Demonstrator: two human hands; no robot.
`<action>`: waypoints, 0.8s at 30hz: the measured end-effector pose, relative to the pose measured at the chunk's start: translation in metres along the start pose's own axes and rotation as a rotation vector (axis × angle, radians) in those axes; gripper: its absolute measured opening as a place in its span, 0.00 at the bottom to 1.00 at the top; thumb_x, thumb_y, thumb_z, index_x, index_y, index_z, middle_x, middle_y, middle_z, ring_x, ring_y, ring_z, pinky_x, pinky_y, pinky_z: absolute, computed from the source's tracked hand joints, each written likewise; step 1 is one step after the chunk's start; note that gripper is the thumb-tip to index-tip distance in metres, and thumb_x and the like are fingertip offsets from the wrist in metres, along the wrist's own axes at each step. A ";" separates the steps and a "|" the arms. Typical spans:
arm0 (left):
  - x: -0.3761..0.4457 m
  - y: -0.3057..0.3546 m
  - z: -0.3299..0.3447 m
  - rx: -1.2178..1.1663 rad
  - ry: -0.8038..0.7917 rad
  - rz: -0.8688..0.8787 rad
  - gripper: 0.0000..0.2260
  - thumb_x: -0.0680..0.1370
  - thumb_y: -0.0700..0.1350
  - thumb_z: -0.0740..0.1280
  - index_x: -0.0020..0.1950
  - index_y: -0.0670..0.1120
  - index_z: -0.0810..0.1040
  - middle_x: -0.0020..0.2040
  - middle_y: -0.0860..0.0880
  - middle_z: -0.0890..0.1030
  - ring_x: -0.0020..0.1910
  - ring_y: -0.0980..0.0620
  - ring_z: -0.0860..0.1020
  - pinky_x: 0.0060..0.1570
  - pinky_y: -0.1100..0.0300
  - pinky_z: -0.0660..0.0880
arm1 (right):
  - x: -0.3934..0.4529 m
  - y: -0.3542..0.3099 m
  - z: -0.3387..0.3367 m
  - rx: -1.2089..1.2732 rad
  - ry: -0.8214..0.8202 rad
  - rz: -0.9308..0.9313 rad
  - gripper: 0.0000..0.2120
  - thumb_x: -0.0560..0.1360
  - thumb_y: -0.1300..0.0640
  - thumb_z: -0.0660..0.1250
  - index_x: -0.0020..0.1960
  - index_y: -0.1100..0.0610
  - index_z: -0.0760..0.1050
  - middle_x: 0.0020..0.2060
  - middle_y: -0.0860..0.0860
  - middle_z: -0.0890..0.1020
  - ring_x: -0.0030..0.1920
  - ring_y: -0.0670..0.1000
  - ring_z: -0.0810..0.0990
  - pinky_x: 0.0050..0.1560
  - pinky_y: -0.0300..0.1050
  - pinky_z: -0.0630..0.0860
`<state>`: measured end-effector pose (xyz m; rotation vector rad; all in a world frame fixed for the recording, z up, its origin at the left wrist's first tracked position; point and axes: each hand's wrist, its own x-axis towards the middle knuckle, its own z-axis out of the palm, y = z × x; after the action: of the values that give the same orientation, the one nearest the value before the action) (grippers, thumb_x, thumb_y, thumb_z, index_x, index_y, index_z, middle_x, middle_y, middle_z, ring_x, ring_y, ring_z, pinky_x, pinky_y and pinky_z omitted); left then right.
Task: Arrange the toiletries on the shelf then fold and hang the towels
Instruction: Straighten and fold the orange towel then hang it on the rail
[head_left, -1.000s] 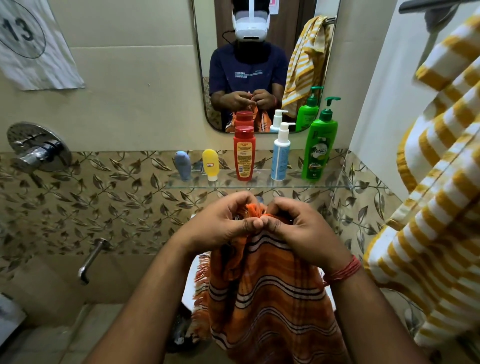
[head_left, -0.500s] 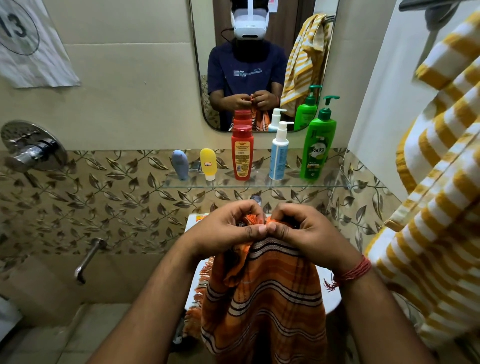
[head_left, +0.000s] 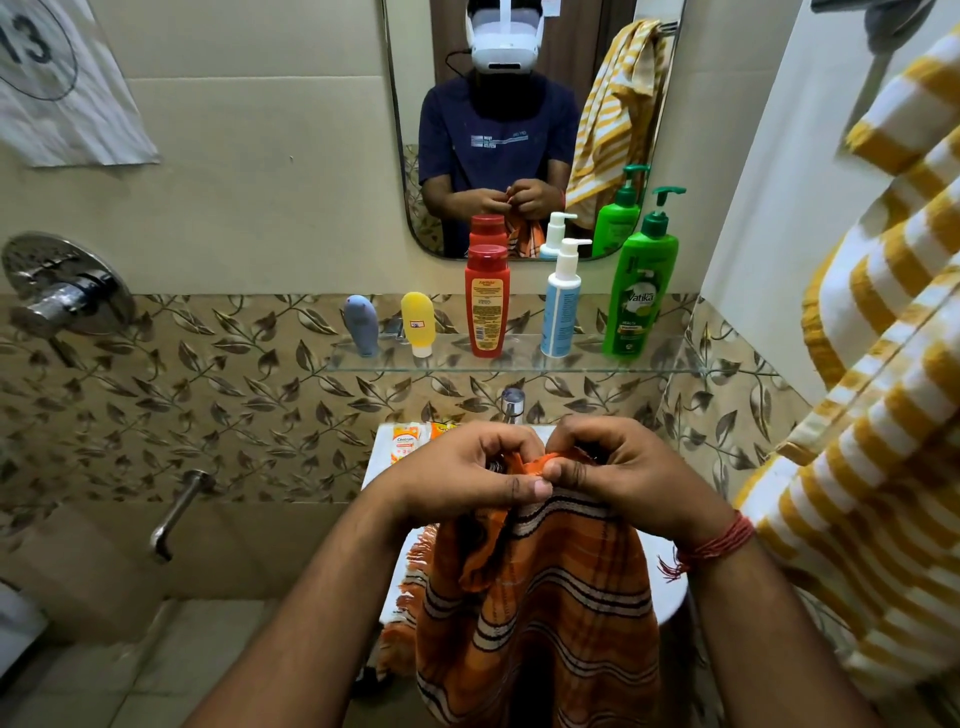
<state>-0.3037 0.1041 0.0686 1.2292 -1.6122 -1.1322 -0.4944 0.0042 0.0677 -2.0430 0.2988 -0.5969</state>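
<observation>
Clear glass shelf (head_left: 519, 364) on far wall, below wall mirror (head_left: 530, 104). On shelf, left to right: small grey tube (head_left: 361, 325), small yellow tube (head_left: 418, 323), red flip-cap bottle (head_left: 487, 301), white-and-blue pump bottle (head_left: 562, 306), green pump bottle (head_left: 641, 291). White basin (head_left: 382, 452) below shelf, chrome tap (head_left: 511, 405) at its far edge. Orange striped towel (head_left: 535, 613) near, before basin, pinched between left hand (head_left: 467, 473) and right hand (head_left: 628, 473), which touch. Yellow-and-white striped towel (head_left: 893, 364) hangs right. Chrome shower valve (head_left: 62, 286) far left.
</observation>
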 end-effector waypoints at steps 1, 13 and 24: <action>0.000 -0.001 0.000 -0.021 0.014 0.018 0.05 0.76 0.39 0.72 0.42 0.47 0.79 0.42 0.50 0.78 0.44 0.53 0.77 0.48 0.60 0.74 | 0.000 0.000 0.000 -0.006 0.004 -0.002 0.06 0.74 0.52 0.72 0.42 0.54 0.81 0.37 0.50 0.81 0.40 0.46 0.78 0.43 0.45 0.76; 0.002 -0.004 -0.001 -0.100 0.058 0.088 0.08 0.71 0.45 0.75 0.37 0.48 0.77 0.53 0.52 0.77 0.53 0.51 0.77 0.54 0.52 0.74 | -0.001 0.002 -0.001 0.047 -0.038 0.042 0.06 0.74 0.54 0.73 0.43 0.56 0.81 0.37 0.49 0.80 0.40 0.47 0.78 0.43 0.44 0.75; 0.004 0.003 0.002 -0.014 0.026 0.083 0.08 0.71 0.46 0.75 0.36 0.51 0.77 0.48 0.51 0.75 0.50 0.52 0.76 0.52 0.52 0.72 | -0.003 -0.007 -0.008 -0.001 -0.134 0.041 0.04 0.76 0.58 0.71 0.42 0.56 0.80 0.36 0.49 0.80 0.38 0.42 0.77 0.40 0.35 0.72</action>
<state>-0.3078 0.1008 0.0716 1.1533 -1.6181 -1.0698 -0.5012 0.0037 0.0765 -2.0623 0.2609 -0.4321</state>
